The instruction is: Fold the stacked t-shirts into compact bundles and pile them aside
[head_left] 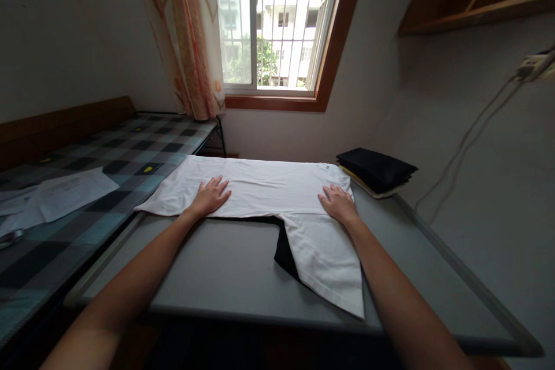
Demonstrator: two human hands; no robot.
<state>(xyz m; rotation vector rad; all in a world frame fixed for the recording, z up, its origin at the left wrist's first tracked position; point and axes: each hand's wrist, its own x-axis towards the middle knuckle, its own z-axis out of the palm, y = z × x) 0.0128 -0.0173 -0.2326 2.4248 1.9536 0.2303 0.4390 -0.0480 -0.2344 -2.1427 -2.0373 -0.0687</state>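
Note:
A white garment (269, 185) lies spread across the grey table (225, 266), with one sleeve pointing toward the near edge. Black fabric (285, 251) shows beneath it beside the sleeve. My left hand (211, 196) rests flat on the left part of the white cloth, fingers spread. On the right part, close to the sleeve, my right hand (338, 203) lies palm down with its fingers apart. Neither hand grips anything. The garment's left end reaches the table's left edge.
A stack of dark folded items (375, 169) sits at the table's back right. Left of the table is a checkered bed (87, 156) with papers (65, 193). Behind are a curtain (186, 40) and a barred window. A cable (463, 139) hangs along the right wall.

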